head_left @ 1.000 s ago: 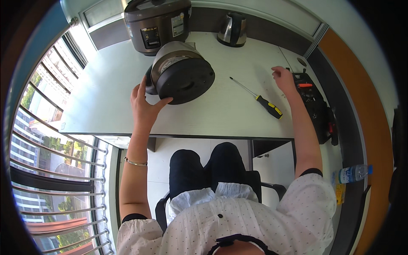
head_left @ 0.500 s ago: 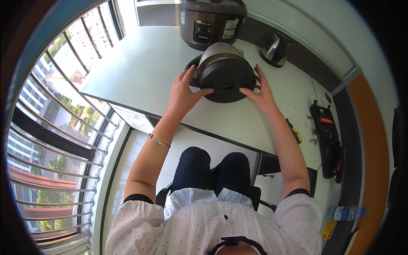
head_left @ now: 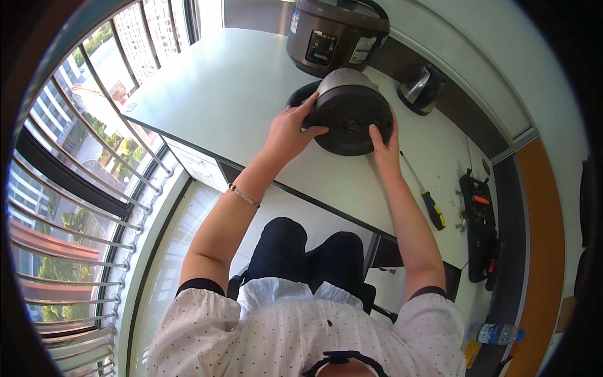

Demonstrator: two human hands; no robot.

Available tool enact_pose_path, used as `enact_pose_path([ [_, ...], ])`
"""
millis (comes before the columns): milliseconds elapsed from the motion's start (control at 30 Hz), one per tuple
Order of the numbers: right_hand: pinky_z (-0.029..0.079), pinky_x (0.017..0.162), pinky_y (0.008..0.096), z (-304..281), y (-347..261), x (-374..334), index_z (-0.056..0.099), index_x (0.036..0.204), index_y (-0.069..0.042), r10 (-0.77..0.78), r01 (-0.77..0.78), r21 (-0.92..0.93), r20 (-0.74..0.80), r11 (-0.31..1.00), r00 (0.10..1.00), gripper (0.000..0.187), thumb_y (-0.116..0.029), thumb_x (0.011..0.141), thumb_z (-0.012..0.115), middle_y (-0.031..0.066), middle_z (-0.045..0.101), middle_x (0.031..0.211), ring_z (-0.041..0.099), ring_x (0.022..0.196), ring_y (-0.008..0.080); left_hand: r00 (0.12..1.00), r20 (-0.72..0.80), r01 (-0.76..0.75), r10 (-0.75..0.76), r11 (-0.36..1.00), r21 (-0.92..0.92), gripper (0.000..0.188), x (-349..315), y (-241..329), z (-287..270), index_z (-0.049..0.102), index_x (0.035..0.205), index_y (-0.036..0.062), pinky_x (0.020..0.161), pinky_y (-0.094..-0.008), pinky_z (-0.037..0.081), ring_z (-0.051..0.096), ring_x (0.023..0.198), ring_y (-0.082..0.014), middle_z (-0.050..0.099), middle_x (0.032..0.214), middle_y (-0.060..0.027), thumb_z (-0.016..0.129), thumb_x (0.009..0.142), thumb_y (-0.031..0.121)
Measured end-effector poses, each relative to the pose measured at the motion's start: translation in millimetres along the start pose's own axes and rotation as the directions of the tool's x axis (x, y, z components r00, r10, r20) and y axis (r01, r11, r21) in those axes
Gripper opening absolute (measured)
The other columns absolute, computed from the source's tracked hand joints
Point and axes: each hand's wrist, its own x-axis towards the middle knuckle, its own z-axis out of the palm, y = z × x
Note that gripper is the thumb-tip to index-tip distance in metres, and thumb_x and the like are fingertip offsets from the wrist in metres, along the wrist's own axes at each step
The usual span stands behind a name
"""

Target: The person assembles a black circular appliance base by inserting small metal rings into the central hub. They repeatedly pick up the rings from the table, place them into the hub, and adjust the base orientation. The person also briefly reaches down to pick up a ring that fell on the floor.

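An electric kettle (head_left: pixel 347 80) with a silver body lies tipped over on the white countertop (head_left: pixel 239 88). Its round black base (head_left: pixel 342 113) faces me, and a ringed connector (head_left: pixel 352 125) shows near the middle of it. A black handle (head_left: pixel 300 94) sticks out on the left side. My left hand (head_left: pixel 293 132) grips the left rim, thumb on the base and fingers toward the handle. On the right rim, my right hand (head_left: pixel 386 146) is closed with its thumb pressed on the base; its other fingers are mostly hidden behind.
A brown rice cooker (head_left: pixel 333 41) stands behind the kettle. Further right is a second kettle (head_left: pixel 422 90), upright. A yellow-and-black screwdriver (head_left: pixel 433 210) lies by my right forearm, beside a black tool case (head_left: pixel 478 220). A water bottle (head_left: pixel 497 333) lies at lower right. Window bars run along the left.
The kettle's base has turned and tilted, so the ringed connector shows more clearly. My right hand has closed in on the rim. The whole view has shifted slightly, uncovering more of the screwdriver.
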Motion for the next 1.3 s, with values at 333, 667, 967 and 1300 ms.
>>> enact_pose_path([
  [333,0.036,0.100,0.0296,-13.8,1.0,-1.5,0.042,0.130,0.001,0.222,-0.170,0.202,-0.272,0.965,0.936,0.058,-0.027,0.085,0.066,0.0109,0.052,0.124,0.048,0.113,0.0184,0.981,-0.084,-0.166,0.173,0.983,0.082,0.065,11.1,17.6,19.0,0.058,0.123,0.0167,0.100,-0.0414,0.040,0.061,0.083,-0.0308,0.066,0.090,-0.0122,0.080,0.063,0.030],
  [667,0.035,0.100,0.0297,-17.8,4.5,-0.9,0.042,0.130,-0.001,0.286,-0.196,0.309,-0.280,0.931,0.916,0.057,-0.029,0.086,0.065,0.0095,0.050,0.126,0.047,0.115,0.0185,0.949,-0.039,-0.308,0.313,0.946,0.095,0.068,15.5,0.9,12.9,0.059,0.122,0.0119,0.100,-0.0377,0.038,0.051,0.110,-0.0258,0.060,0.114,-0.0105,0.082,0.060,0.028],
  [967,0.040,0.099,0.0313,-18.6,1.0,1.2,0.041,0.130,-0.002,0.356,-0.243,0.369,-0.277,0.897,0.893,0.054,-0.028,0.088,0.062,0.0096,0.050,0.125,0.049,0.115,0.0193,0.959,-0.066,-0.281,0.276,0.956,-0.087,0.066,14.8,-5.5,25.8,0.062,0.119,0.0139,0.093,-0.0365,0.035,0.046,0.100,-0.0255,0.055,0.096,-0.0057,0.083,0.057,0.023],
  [1300,0.037,0.099,0.0303,-15.1,5.6,2.1,0.043,0.129,0.000,0.270,-0.188,0.267,-0.315,0.945,0.910,0.054,-0.028,0.087,0.064,0.0096,0.051,0.125,0.049,0.114,0.0185,0.961,-0.100,-0.268,0.257,0.955,-0.124,0.073,18.6,-11.2,32.9,0.058,0.124,0.0077,0.087,-0.0331,0.040,0.048,0.094,-0.0236,0.056,0.091,-0.0060,0.083,0.055,0.014],
])
